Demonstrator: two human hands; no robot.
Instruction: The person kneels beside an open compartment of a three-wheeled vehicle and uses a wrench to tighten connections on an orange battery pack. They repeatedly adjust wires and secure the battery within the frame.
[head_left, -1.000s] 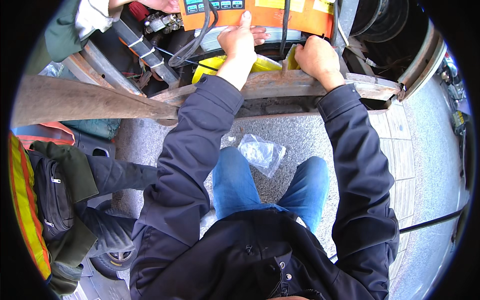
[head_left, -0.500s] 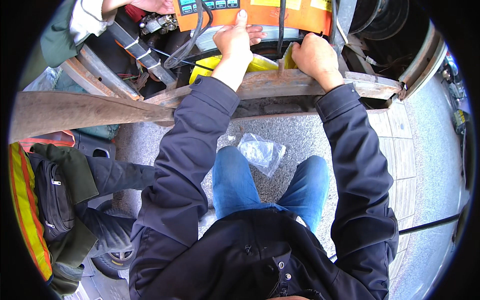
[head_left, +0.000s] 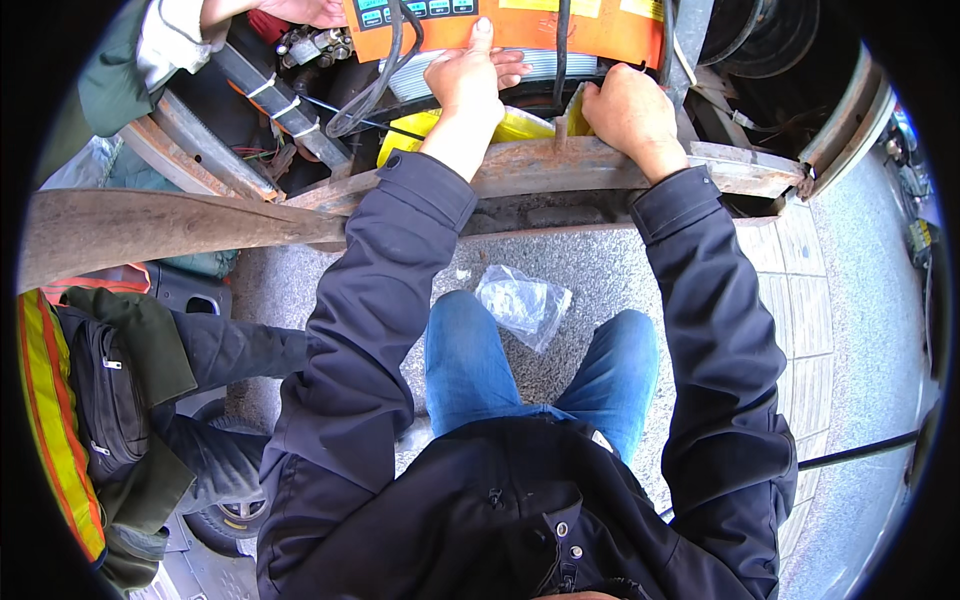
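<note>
The left hand point(head_left: 468, 85) stood open at the lower edge of an orange box point(head_left: 520, 36), its thumb pointing up across that edge and its fingers spread apart from the thumb, reaching rightward in front of the box's white ribbed section point(head_left: 545, 64). Whether the thumb pressed on the box could not be told.

The right hand point(head_left: 632, 108) was curled, knuckles up, at the far edge of a rusted metal beam point(head_left: 600, 163), just beside the right end of a yellow sheet point(head_left: 525, 124). Its fingertips were hidden, so what they gripped, if anything, could not be told.

The orange box lay beyond the beam's far edge, with the yellow sheet between the two. A black cable point(head_left: 562, 60) ran down over the box between the hands. At the box's left edge was a co-worker's hand point(head_left: 308, 10), partly cut off. Below the beam's near edge, a clear plastic bag point(head_left: 523, 305) lay on the ground point(head_left: 600, 275).
</note>
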